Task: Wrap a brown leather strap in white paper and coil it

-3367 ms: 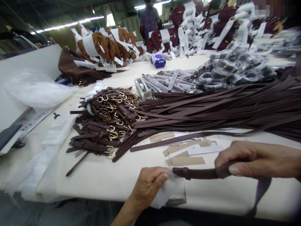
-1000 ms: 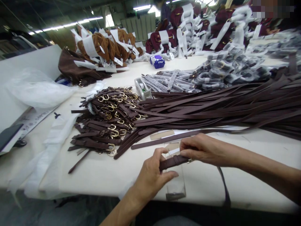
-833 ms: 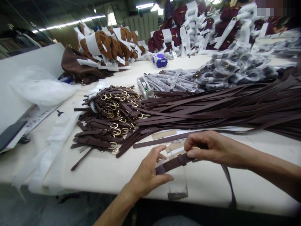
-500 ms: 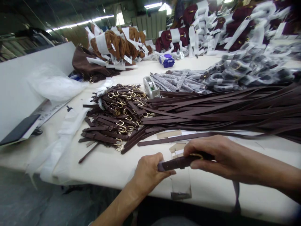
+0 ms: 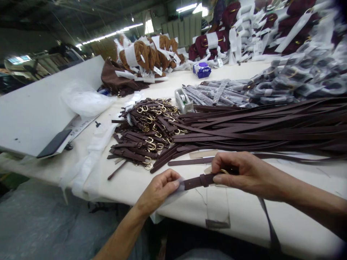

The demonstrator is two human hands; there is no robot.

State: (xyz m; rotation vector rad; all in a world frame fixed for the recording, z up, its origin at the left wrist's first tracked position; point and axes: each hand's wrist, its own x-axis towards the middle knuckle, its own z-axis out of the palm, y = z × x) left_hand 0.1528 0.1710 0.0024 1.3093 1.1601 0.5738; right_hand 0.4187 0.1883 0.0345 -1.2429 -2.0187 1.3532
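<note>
A dark brown leather strap (image 5: 193, 183) is stretched between my hands above the table's front edge. My right hand (image 5: 237, 169) pinches its gold buckle end, which the fingers partly cover. At the other end, my left hand (image 5: 162, 186) closes thumb against fingers on a thin translucent plastic sleeve (image 5: 177, 190) around the strap's tip. A long strap tail (image 5: 267, 216) hangs over the table edge below my right forearm. Just beyond my hands lies a heap of short straps with gold buckles (image 5: 148, 139), beside many long brown straps (image 5: 257, 126).
Plastic-wrapped straps (image 5: 287, 81) pile up at the back right. A tape dispenser (image 5: 184, 102) and a purple pack (image 5: 202, 70) stand mid-table. Brown bags (image 5: 143, 56) and maroon bags (image 5: 210, 43) sit behind. Clear plastic (image 5: 84, 99) lies at left, near a white board (image 5: 48, 104).
My left hand has shifted left and now pinches plastic off the strap's tip, where it held the strap end before. The view has turned slightly left.
</note>
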